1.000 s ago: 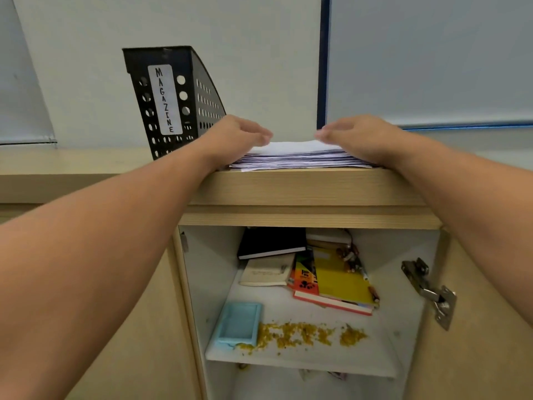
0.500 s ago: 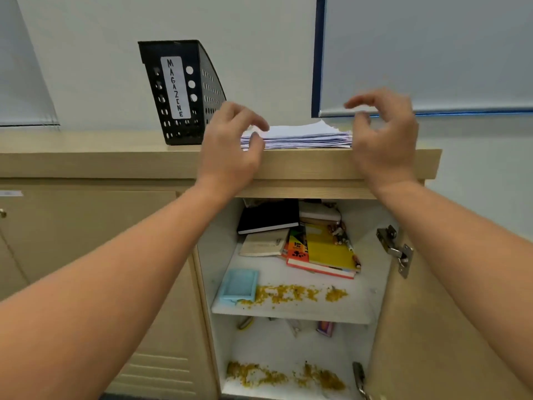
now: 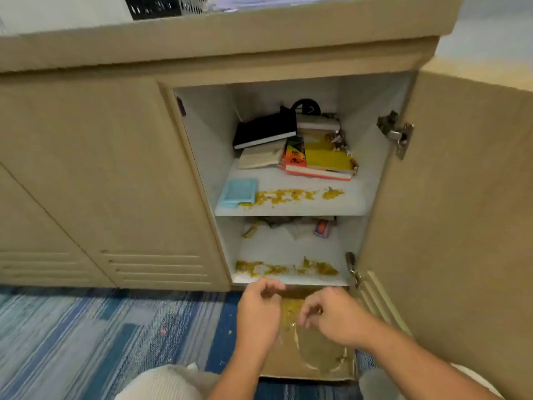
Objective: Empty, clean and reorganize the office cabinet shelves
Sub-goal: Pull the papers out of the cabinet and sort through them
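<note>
A beige wood-look cabinet stands on a blue striped carpet, its right door swung open toward the viewer with a metal hinge on its inner edge. On the cabinet top, at the far edge of the view, the base of a black perforated magazine holder sits just left of a stack of papers.

Inside, the white upper shelf carries a black notebook lying tilted over a pale open book, with a yellow-covered book on top of a red-edged one to their right and small pens or similar bits along its far right edge. A light blue tray lies at the near left, touching a trail of yellow crumbs. The lower shelf holds crumpled paper and a small purple box at the back, and more yellow crumbs along its near edge.

On the floor just in front lies a brown cardboard sheet scattered with crumbs. Over it hover the left hand and the right hand, near each other, fingers loosely curled, holding nothing
</note>
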The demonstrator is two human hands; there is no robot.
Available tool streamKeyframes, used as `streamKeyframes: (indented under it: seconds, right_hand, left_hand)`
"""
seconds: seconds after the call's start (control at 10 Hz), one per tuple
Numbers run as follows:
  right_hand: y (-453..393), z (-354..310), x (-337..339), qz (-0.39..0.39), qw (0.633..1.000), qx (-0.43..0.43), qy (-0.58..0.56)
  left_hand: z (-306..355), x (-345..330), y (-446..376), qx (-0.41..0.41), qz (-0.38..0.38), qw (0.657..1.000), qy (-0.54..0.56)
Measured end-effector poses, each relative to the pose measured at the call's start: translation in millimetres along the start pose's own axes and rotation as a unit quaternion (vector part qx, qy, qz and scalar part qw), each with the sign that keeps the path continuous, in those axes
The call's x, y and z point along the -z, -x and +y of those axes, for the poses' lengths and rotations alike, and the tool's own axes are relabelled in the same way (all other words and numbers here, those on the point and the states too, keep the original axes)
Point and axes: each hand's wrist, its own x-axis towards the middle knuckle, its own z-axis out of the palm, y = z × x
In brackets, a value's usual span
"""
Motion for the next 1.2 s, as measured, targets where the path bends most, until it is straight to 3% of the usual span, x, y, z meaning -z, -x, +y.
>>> streamKeyframes:
  seconds: [0.1,0.3,0.7,1.0,1.2]
  right_hand:
    - [-9.9,8.0,12.0,0.057,0.997,-0.02,-0.043]
    - [-37.0,45.5,22.6,0.061,0.991,-0.089,-0.083]
    - [-159.2,95.2,18.1,0.068,0.993,-0.083,0.056]
    - [-273.6,145.8,18.6,0.077,0.988,-0.116,0.071]
    - [-330.0,182.2,15.6,0.112,0.982,-0.146,-0.04]
  left_hand:
    - [-6.8,-14.8,-7.7,0.026,-0.034,0.998,-0.05]
    - [-34.3,-32.8,-35.7,0.04,-0.075,0.993,-0.082]
    - [-81.0,-95.5,-153.1,0.026,-0.107,0.985,-0.129]
    - [-114.9,-116.5,-270.8,0.03,-0.104,0.99,-0.091]
    - [-110.8,-135.0,-343.9,0.136,-0.055,0.986,0.073]
